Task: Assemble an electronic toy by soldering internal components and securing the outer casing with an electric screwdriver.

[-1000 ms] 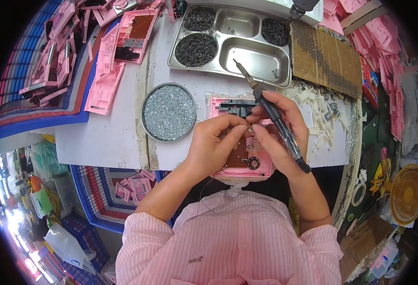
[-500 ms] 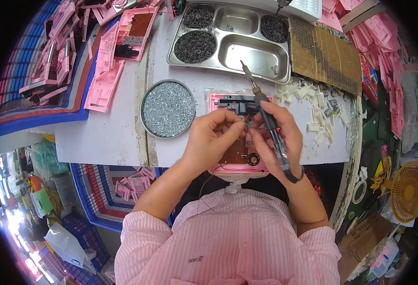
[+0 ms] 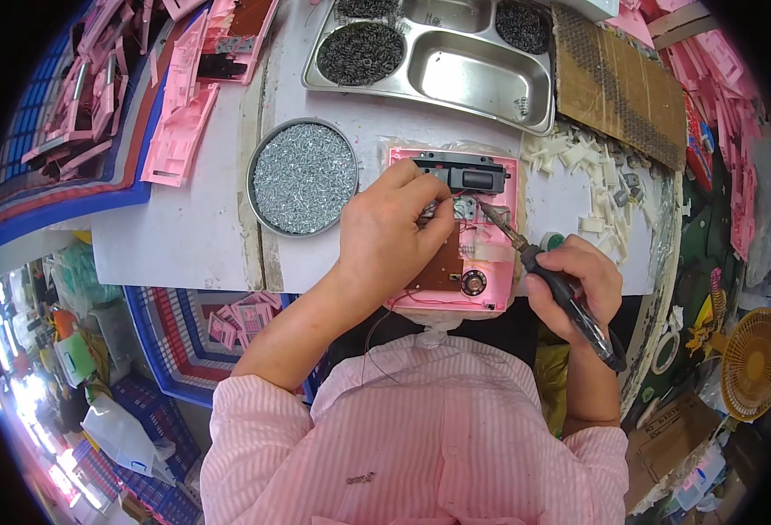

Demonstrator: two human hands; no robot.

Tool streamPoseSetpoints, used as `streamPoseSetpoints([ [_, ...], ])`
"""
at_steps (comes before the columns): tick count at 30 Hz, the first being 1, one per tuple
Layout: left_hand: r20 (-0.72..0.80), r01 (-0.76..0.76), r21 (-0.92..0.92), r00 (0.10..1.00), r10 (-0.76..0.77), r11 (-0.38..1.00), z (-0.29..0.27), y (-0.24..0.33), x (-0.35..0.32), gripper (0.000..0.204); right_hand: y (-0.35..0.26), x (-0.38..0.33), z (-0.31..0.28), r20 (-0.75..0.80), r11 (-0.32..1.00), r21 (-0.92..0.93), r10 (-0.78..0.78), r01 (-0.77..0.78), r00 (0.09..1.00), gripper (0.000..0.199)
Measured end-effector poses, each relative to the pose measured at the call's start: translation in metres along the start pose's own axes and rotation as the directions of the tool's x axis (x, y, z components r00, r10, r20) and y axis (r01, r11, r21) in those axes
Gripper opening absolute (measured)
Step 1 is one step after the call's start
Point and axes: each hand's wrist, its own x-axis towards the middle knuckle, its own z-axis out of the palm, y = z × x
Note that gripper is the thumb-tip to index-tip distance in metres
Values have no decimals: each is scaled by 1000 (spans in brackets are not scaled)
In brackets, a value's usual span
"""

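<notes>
In my right hand (image 3: 591, 276), a soldering iron (image 3: 513, 236) with a black handle slants up and left. Its tip is at a small circuit board (image 3: 467, 208) inside a pink plastic casing (image 3: 508, 227). My left hand (image 3: 387, 223) is closed in a pinch beside that board; thin wires show near the fingertips, but what is pinched is mostly hidden. The casing also holds a black module (image 3: 482, 180), a brown panel (image 3: 441, 273) and a small round speaker (image 3: 473, 281). A small green round thing (image 3: 553, 240) lies beside my right fingers.
Small metal pieces fill a round dish (image 3: 305, 178) to the left. Beyond stands a steel compartment tray (image 3: 482, 74) with dark springs. White plastic parts (image 3: 609, 197) and cardboard (image 3: 617, 92) lie right. Pink parts fill a blue-edged basket (image 3: 79, 214); another basket (image 3: 162, 350) sits below the table.
The soldering iron has swung down and right, its tip moving from above the steel tray to the circuit board. My left hand has shifted slightly up, and the view has moved a little.
</notes>
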Motion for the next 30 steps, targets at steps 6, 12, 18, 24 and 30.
streamPoseSetpoints([
  [6, -17, -9, 7, 1000, 9, 1000, 1, -2, 0, 6, 3, 3, 4, 8, 999, -28, -17, 17, 1000, 32],
  [12, -20, -11, 1, 1000, 11, 1000, 1, -1, 0, 6, 6, 3, 7, 6, 999, -32, -31, 31, 999, 34],
  [18, -22, -11, 0, 1000, 11, 1000, 1, -1, 0, 6, 6, 5, 6, 23, 997, -53, -51, 52, 998, 38],
  [24, -29, -12, -1, 1000, 12, 1000, 2, -1, 0, 7, 6, 5, 5, 18, 992, -76, -98, 99, 995, 39],
  [30, -36, -17, 10, 999, 18, 1000, 2, 0, -1, 7, 3, 4, 2, 19, 994, -66, -89, 90, 996, 38],
])
